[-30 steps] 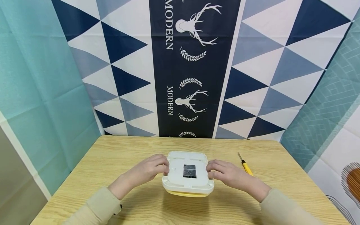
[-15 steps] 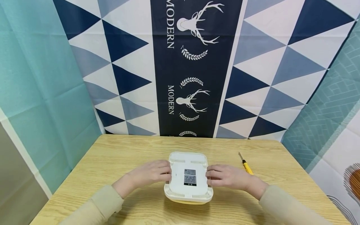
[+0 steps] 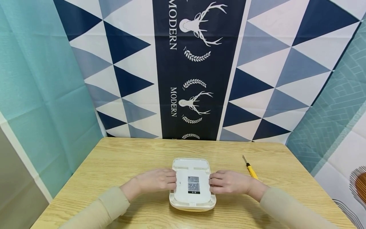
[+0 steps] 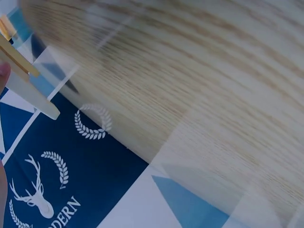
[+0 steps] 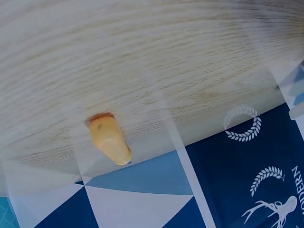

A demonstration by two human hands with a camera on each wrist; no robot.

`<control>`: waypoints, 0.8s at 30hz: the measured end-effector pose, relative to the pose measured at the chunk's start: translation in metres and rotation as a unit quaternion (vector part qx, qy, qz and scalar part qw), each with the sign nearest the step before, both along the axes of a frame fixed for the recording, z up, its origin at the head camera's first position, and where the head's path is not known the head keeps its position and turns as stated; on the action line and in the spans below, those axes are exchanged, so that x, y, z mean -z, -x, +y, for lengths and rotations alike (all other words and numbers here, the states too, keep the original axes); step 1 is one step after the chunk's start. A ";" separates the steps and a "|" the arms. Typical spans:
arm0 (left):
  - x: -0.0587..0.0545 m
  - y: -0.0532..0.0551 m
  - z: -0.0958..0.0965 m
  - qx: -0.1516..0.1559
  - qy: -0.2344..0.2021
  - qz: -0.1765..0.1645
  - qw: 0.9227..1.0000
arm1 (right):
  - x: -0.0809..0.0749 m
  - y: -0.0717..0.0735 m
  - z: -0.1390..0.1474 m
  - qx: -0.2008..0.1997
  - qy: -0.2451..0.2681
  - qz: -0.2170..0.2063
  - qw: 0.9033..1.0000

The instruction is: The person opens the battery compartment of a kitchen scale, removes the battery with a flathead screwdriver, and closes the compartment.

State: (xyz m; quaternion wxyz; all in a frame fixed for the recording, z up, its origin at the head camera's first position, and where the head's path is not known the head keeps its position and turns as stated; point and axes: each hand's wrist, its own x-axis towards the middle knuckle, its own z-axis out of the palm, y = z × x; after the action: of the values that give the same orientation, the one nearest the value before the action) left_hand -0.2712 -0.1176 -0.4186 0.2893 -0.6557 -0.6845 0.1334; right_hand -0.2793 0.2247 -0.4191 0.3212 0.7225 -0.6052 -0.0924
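In the head view, a white rounded rectangular plastic device (image 3: pixel 183 197) with a yellow layer beneath is held over the near middle of the table. A grey printed label (image 3: pixel 193 185) faces up on its raised panel. My left hand (image 3: pixel 157 180) grips its left side, fingers curled over the edge. Opposite, my right hand (image 3: pixel 231 182) holds the right side in the same way; both thumbs are hidden. The left wrist view catches the device's white edge (image 4: pixel 35 97) beside a fingertip. Only a sliver of the white device (image 5: pixel 298 112) shows in the right wrist view.
A screwdriver (image 3: pixel 251 170) with a yellow handle lies on the wooden table (image 3: pixel 137 152), right of the device and beyond my right forearm. Its handle (image 5: pixel 109 137) also appears in the right wrist view. Patterned cloth (image 3: pixel 134 76) hangs behind the table's far edge.
Both hands have brought the device lower and slightly nearer to me. Its labelled face has tipped further toward the head camera, and less yellow shows underneath. The screwdriver has stayed in place.
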 end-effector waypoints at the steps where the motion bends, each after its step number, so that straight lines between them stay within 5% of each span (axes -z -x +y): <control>1: 0.001 0.000 0.000 -0.001 0.004 0.003 1.000 | 0.001 0.001 0.000 0.000 -0.003 0.000 1.000; 24: 0.013 0.001 0.006 -0.014 0.054 -0.003 0.998 | 0.014 0.003 0.000 0.027 -0.048 0.001 0.999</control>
State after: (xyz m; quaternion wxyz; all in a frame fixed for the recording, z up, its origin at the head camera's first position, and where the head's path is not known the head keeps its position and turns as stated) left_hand -0.2722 -0.1118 -0.4312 0.2495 -0.6615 -0.6860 0.1721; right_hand -0.2825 0.2243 -0.4330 0.2843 0.7206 -0.6188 -0.1301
